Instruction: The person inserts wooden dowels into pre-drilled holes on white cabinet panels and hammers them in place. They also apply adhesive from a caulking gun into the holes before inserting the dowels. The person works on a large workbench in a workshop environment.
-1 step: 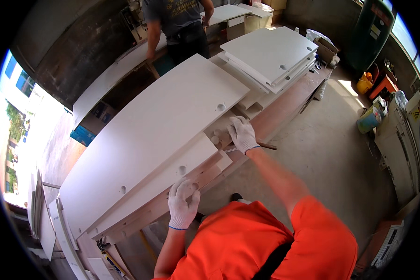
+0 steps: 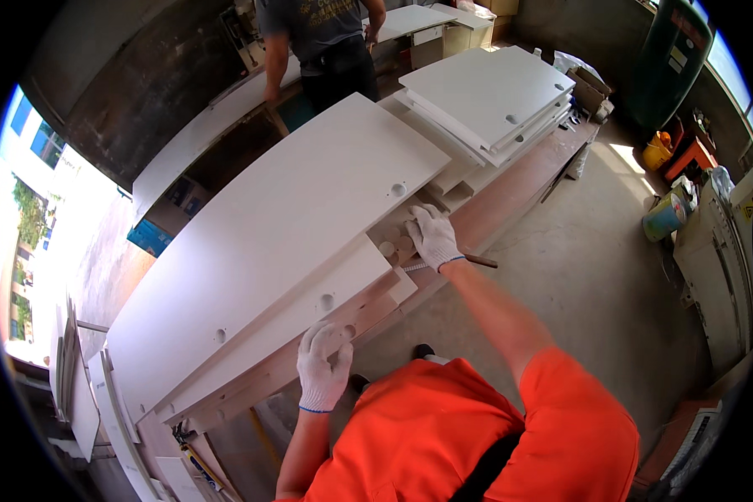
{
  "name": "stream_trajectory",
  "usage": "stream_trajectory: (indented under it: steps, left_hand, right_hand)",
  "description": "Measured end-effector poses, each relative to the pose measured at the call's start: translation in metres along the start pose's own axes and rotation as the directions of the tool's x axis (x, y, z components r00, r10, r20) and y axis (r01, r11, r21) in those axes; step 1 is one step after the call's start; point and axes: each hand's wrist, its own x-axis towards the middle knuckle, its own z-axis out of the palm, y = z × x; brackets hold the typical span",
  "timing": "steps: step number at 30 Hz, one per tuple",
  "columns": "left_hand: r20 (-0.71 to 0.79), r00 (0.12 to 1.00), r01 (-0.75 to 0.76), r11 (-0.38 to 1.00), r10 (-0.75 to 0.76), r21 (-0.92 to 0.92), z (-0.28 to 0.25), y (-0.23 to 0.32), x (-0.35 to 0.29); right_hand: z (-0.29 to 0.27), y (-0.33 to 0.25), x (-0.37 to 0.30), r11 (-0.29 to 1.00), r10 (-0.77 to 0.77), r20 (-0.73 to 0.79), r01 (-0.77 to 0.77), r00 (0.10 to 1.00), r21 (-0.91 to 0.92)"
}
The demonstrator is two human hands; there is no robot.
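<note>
- At the bench edge, shifted the left hand slightly leftward since the earlier frame; kept the right hand almost unmoved.
- Wore knitted white gloves, blue-trimmed at the cuffs.
- Faced smooth, flat white panels on the bench, with round holes near their edges, and pale discs beside the right hand.
- Left the left hand loose, thumb apart from bent fingers, by the lower panel.
- Stretched the right forward over a stick, fingers bent; could not tell whether grasping.
</note>
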Motion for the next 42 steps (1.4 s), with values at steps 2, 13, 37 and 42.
stream_trajectory:
  steps: [2,13,37,42]
  left_hand:
    - [-0.035,0.994,0.100,0.995,-0.100,-0.020,-0.008,-0.018,-0.022]
    - [0.175,0.855,0.517,0.828,-0.488,-0.216,0.002,-0.039,-0.099]
    - [0.348,0.916,-0.192,0.980,0.200,-0.060,0.084,0.060,0.020]
    - [0.193,0.841,-0.534,0.831,0.505,0.153,0.104,0.081,0.186]
  right_hand:
    - [0.017,0.009,0.006,0.998,-0.064,0.025,0.064,0.998,-0.017]
    - [0.003,0.047,-0.114,0.906,0.144,0.450,0.065,0.881,-0.419]
    - [-0.027,0.061,-0.106,0.997,0.072,0.018,-0.072,0.997,-0.035]
    - [-0.044,0.069,-0.067,0.879,0.255,0.023,-0.222,0.967,-0.422]
